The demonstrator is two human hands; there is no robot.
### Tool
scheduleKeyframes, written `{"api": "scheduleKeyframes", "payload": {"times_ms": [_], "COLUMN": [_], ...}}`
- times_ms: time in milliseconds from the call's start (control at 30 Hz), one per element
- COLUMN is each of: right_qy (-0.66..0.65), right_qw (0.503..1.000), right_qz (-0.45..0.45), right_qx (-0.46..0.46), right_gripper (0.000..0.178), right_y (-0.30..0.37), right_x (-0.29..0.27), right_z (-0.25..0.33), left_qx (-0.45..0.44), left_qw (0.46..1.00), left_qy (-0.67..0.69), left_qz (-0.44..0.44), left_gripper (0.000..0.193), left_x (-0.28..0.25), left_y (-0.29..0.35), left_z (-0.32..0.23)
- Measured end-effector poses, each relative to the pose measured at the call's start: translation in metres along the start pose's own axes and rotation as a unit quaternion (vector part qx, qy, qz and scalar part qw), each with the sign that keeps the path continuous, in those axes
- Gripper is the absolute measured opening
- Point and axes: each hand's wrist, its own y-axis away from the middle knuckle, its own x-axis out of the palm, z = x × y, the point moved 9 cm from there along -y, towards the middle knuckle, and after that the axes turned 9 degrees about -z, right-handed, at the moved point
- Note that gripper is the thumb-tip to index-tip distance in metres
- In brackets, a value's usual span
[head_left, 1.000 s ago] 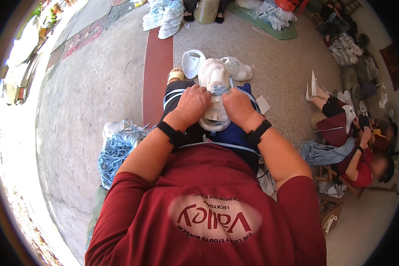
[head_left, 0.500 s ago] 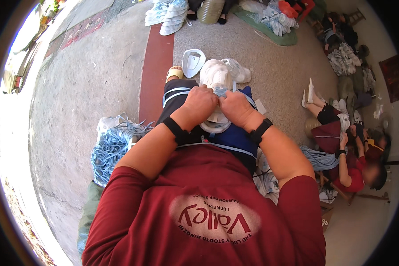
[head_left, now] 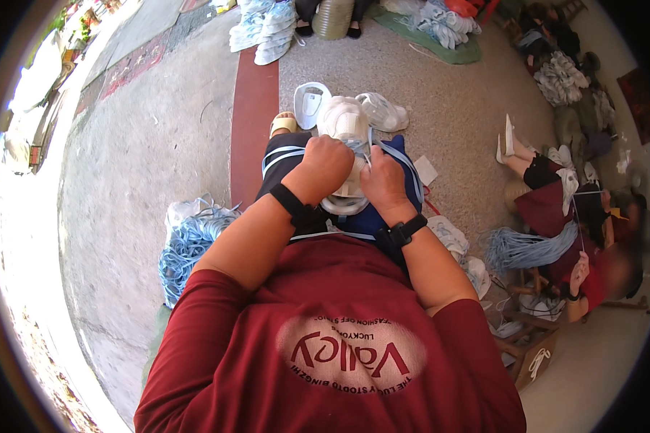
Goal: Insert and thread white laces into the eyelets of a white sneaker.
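A white shoe [head_left: 343,119] sits on the lap [head_left: 273,179], close to its far edge. Its round toe points away, and its open heel end is nearest the body. A thin, pale blue lace [head_left: 371,136] is at its middle — one bit shows on the right side — but some is hidden.

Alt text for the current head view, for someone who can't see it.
A left hand and right hand are close together over a white shoe near the middle. A bundle of light-blue laces lies to their left.
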Motion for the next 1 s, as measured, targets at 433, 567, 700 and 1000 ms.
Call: {"api": "scheduleKeyframes", "payload": {"times_ms": [433,567,700,1000], "right_qy": [-0.249,-0.281,-0.309,-0.312], "right_qw": [0.961,0.95,0.94,0.938], "right_qz": [-0.09,-0.109,-0.093,-0.096], "right_qx": [0.08,0.085,0.108,0.114], "right_gripper": [0.011,0.008,0.008,0.009], "right_y": [0.01,0.009,0.009,0.01], "right_x": [0.016,0.009,0.014,0.012], "right_z": [-0.037,-0.035,-0.041,-0.042], "left_qx": [0.013,-0.001,-0.018,0.071], "left_qw": [0.973,0.991,0.975,0.97], "left_qy": [0.197,0.085,0.136,0.118], "left_qz": [-0.115,-0.107,-0.172,-0.201], "left_gripper": [0.005,0.006,0.007,0.012], "left_x": [-0.006,0.0,0.0,-0.019], "left_y": [0.016,0.015,0.013,0.003], "left_z": [0.013,0.01,0.006,-0.024]}}
